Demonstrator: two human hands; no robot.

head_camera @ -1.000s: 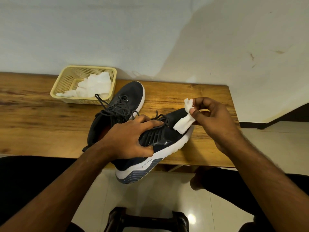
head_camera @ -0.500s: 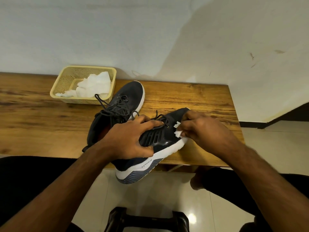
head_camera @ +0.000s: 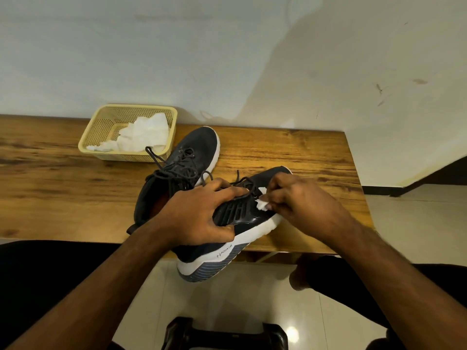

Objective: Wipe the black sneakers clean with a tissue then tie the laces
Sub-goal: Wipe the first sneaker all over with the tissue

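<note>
Near sneaker point(head_camera: 242, 223) overhangs table point(head_camera: 290, 152) edge w/ heel off, left hand point(head_camera: 199, 213) clamped round its midfoot; a slack hold could drop it. Right hand point(head_camera: 298, 200) pinches tissue point(head_camera: 262, 202) on upper; may tear on laces.

Where things lie around the hands

Under the left hand point(head_camera: 199, 210) a sneaker point(head_camera: 242, 218) tilts over the surface's point(head_camera: 303, 157) near edge. The right hand point(head_camera: 300, 203) presses a tissue point(head_camera: 262, 202) on it, just right of the left. Behind the left hand lies a second sneaker point(head_camera: 192, 152); further behind and left, a basket point(head_camera: 101, 137) holds tissues point(head_camera: 146, 133).
</note>
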